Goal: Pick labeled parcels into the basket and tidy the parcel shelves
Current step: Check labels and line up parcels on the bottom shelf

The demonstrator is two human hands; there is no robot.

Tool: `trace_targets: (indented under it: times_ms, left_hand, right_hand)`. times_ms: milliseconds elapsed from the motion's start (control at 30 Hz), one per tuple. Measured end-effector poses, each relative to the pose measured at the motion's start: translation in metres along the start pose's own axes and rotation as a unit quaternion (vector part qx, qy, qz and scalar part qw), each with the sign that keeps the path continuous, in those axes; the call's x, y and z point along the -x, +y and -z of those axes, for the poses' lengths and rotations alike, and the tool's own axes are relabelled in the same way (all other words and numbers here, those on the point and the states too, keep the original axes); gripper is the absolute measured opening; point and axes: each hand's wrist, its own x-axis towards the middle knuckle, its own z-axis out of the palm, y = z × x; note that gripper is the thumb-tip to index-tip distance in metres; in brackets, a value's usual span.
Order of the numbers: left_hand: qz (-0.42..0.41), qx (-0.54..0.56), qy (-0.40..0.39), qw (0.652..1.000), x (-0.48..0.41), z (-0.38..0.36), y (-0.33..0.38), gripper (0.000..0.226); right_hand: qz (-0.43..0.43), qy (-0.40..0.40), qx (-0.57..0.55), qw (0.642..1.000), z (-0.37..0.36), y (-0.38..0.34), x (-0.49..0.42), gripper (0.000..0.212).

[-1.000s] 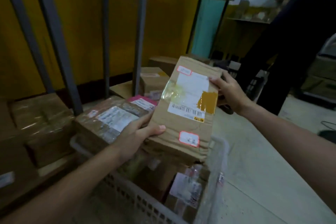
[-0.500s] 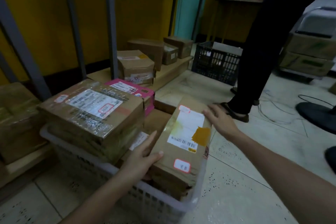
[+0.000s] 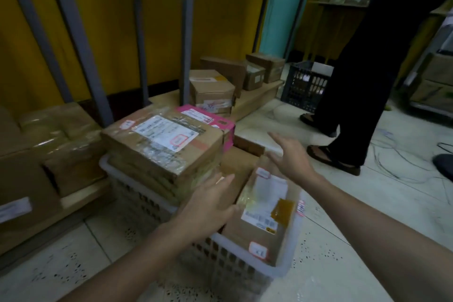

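With both hands empty over it, the white basket (image 3: 235,262) at lower centre of the frame sits packed with parcels.

Flat brown parcel (image 3: 262,218) lies in the basket's right part, white label, amber tape patch and red-edged stickers facing up; left hand (image 3: 208,208) hovers at its left edge, fingers spread and loose, contact unclear; right hand (image 3: 291,157) above its far end, fingers splayed, gripping nothing. Large taped box (image 3: 161,144) with a label stacked on other boxes in the basket's left part, rising above the rim; pink parcel (image 3: 210,120) just behind it. More brown boxes (image 3: 213,91) on the low wooden shelf (image 3: 257,98), centre frame. Dark crate (image 3: 304,86) on the floor upper right, contents unclear, beside a standing person's legs (image 3: 353,95).
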Motion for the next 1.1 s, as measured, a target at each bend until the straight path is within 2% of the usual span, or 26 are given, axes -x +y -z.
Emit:
trace_targets:
  times_ms: [67, 133, 200, 333, 467, 600, 733, 800, 900, 1033, 1100]
  left_hand:
    - [-0.01, 0.005, 0.037, 0.999, 0.011, 0.026, 0.001, 0.059]
    - [-0.05, 0.019, 0.112, 0.992, 0.027, 0.061, -0.002, 0.048]
    - [-0.054, -0.002, 0.176, 0.983, 0.046, 0.101, -0.013, 0.041]
    - [0.021, -0.046, 0.231, 0.972, 0.103, 0.176, -0.058, 0.04]
    - [0.138, -0.088, 0.228, 0.96, 0.195, 0.24, -0.116, 0.047]
    - [0.245, -0.127, 0.283, 0.919, 0.308, 0.288, -0.168, 0.051]
    - [0.342, -0.124, 0.339, 0.867, 0.413, 0.306, -0.208, 0.049]
    - [0.395, -0.124, 0.358, 0.837, 0.458, 0.309, -0.228, 0.053]
    - [0.423, -0.152, 0.37, 0.813, 0.516, 0.314, -0.26, 0.057]
    - [0.502, -0.211, 0.359, 0.758, 0.588, 0.325, -0.296, 0.067]
    - [0.512, -0.209, 0.385, 0.739, 0.621, 0.33, -0.316, 0.075]
  right_hand:
    - [0.05, 0.027, -0.041, 0.998, 0.011, -0.038, -0.013, 0.055]
    - [0.097, 0.05, -0.068, 0.992, 0.021, -0.084, -0.024, 0.054]
    - [0.142, 0.075, -0.092, 0.983, 0.029, -0.136, -0.031, 0.055]
    - [0.253, 0.066, -0.133, 0.956, 0.033, -0.251, -0.027, 0.062]
    - [0.352, 0.027, -0.154, 0.923, 0.017, -0.375, 0.001, 0.066]
    - [0.413, -0.011, -0.187, 0.891, -0.016, -0.49, 0.047, 0.067]
    - [0.438, -0.086, -0.218, 0.868, -0.06, -0.575, 0.103, 0.066]
    - [0.452, -0.129, -0.219, 0.855, -0.084, -0.604, 0.13, 0.066]
    - [0.466, -0.186, -0.204, 0.841, -0.118, -0.633, 0.166, 0.067]
    - [0.482, -0.241, -0.168, 0.826, -0.151, -0.669, 0.207, 0.075]
    - [0.481, -0.265, -0.16, 0.821, -0.165, -0.688, 0.226, 0.079]
